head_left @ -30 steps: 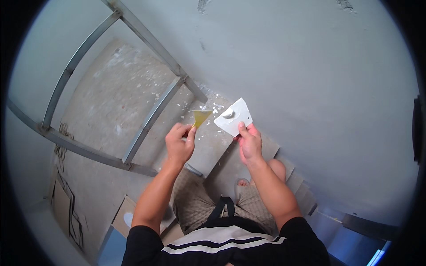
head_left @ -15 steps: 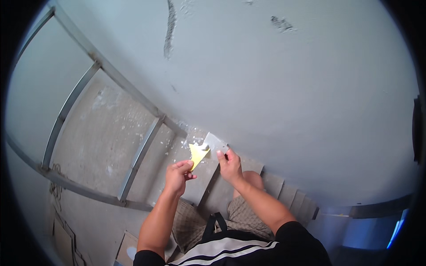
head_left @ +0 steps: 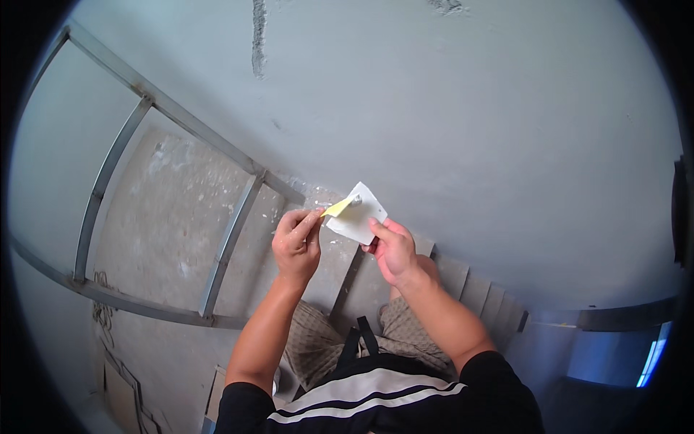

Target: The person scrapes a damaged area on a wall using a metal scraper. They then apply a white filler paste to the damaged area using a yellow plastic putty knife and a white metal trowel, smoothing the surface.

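Observation:
My left hand (head_left: 297, 242) pinches a thin yellow plastic scraper (head_left: 337, 207) by one end, fingers closed on it. The scraper's far edge meets a small grey dab of filler (head_left: 357, 200) on a flat white square plate (head_left: 361, 226). At its lower right corner, my right hand (head_left: 395, 246) grips that plate, thumb on top and fingers mostly hidden beneath. Both hands are in front of my body, above the stairs and short of the wall.
A pale wall (head_left: 463, 130) rises ahead, with a rough vertical groove (head_left: 259, 43) and a rough patch (head_left: 449, 7). A metal frame (head_left: 233, 242) stands at the left. Concrete steps (head_left: 473, 296) run to the lower right. White flecks lie on the floor (head_left: 189, 188).
Both hands have risen toward the wall with their tools. The plate is turned to show more of its white face, and the scraper is tilted nearly edge-on.

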Demonstrator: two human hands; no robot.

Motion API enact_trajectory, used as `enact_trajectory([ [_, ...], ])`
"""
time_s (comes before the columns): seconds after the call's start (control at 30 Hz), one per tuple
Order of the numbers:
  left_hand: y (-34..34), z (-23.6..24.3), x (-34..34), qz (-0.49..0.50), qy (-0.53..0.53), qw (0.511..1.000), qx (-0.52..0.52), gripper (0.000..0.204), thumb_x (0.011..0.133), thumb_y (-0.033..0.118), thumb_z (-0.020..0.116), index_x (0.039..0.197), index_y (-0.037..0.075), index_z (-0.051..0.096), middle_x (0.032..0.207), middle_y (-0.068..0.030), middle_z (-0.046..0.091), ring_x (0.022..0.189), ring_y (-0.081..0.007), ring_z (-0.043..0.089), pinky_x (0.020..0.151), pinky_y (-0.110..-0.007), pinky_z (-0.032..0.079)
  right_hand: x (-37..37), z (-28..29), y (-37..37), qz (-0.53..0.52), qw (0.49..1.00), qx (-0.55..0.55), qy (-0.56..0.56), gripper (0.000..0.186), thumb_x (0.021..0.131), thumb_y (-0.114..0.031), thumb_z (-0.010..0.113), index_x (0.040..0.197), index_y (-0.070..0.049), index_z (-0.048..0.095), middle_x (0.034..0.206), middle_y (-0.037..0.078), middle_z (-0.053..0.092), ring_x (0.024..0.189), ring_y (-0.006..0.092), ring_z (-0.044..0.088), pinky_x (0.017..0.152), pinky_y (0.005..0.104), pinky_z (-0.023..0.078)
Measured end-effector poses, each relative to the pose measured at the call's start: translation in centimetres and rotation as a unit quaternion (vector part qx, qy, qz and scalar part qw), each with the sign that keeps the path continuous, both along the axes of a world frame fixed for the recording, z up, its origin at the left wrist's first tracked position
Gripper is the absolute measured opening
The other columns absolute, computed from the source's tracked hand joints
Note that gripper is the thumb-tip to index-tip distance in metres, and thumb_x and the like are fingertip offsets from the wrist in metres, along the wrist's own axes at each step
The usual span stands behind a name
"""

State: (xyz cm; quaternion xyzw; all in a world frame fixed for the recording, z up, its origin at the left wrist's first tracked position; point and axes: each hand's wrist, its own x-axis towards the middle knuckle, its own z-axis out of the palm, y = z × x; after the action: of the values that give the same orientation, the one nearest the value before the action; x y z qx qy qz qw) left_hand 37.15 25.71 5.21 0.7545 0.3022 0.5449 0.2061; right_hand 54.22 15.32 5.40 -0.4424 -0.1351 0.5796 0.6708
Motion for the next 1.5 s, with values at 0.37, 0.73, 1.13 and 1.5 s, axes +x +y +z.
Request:
enact_trajectory([
  [0.37,1.6,-1.6,0.2,0.029,0.077,0.996,0.036,0.019,0.088,-0.003,0.077,0.106,0.004,0.079,0.091,-0.0099,0.071,0.076,-0.0231,0.067,0.068,-0.032,0.054,1.8,3.8,-0.5,-0.086,0.995,0.038,-0.038,0.027,0.108,-0.021,0.057,0.128,-0.003,0.061,0.111,0.008,0.071,0.089,0.0162,0.064,0.074,0.0309,0.05],
  [0.73,-0.2,-3.6,4.3,-0.111,-0.098,0.942,-0.3,0.016,0.097,0.01,0.075,0.103,-0.004,0.078,0.082,-0.0076,0.068,0.069,-0.0107,0.064,0.063,-0.026,0.05,8.4,19.7,1.6,-0.373,0.554,0.114,-0.736,0.017,0.102,-0.013,0.065,0.098,0.003,0.068,0.084,0.013,0.067,0.061,0.0229,0.061,0.055,0.0344,0.051],
  [1.13,-1.4,-5.3,6.6,-0.158,-0.158,0.905,-0.361,0.021,0.097,0.014,0.077,0.106,-0.005,0.078,0.085,-0.0052,0.068,0.071,-0.0088,0.059,0.064,-0.025,0.047,10.4,26.3,10.4,-0.305,0.033,0.048,-0.951,0.027,0.086,-0.008,0.072,0.113,-0.002,0.075,0.091,0.006,0.065,0.074,0.0197,0.066,0.061,0.0314,0.056],
  [1.5,-0.5,2.1,5.4,-0.218,-0.27,0.874,-0.34,0.023,0.099,0.013,0.075,0.109,-0.007,0.077,0.091,-0.0057,0.068,0.077,-0.011,0.066,0.069,-0.026,0.055,11.7,22.5,12.1,-0.273,-0.037,0.047,-0.96,0.028,0.088,-0.004,0.067,0.114,0.007,0.073,0.086,0.005,0.059,0.067,0.016,0.057,0.054,0.0278,0.047],
])
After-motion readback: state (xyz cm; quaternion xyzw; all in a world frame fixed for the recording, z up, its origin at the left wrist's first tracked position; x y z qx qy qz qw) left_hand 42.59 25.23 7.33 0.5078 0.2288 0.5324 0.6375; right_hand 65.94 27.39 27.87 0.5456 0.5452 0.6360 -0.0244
